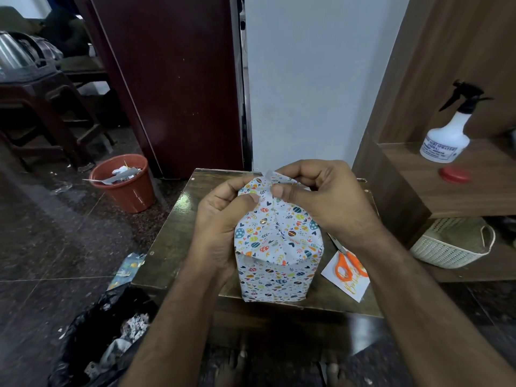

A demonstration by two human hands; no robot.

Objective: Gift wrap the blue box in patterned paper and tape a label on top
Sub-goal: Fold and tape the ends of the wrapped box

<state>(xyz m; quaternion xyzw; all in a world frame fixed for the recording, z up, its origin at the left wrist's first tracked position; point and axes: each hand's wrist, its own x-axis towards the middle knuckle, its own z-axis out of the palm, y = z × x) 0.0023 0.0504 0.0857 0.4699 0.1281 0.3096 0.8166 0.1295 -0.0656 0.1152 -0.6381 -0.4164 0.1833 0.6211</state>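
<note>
Both hands work the wrapped box [275,247], standing on the table [167,241]. Left hand [223,219] grips the box's left top, thumb pinning paper. Right hand [321,196] pinches the top flap. Pull flap taut, crease flat, then tape. Scissors [349,268] lie right.

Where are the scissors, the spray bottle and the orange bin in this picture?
scissors [343,268]: head view, on an orange handle loop.
spray bottle [446,141]: head view, on its white body.
orange bin [131,195]: head view, on its outer wall.
</note>
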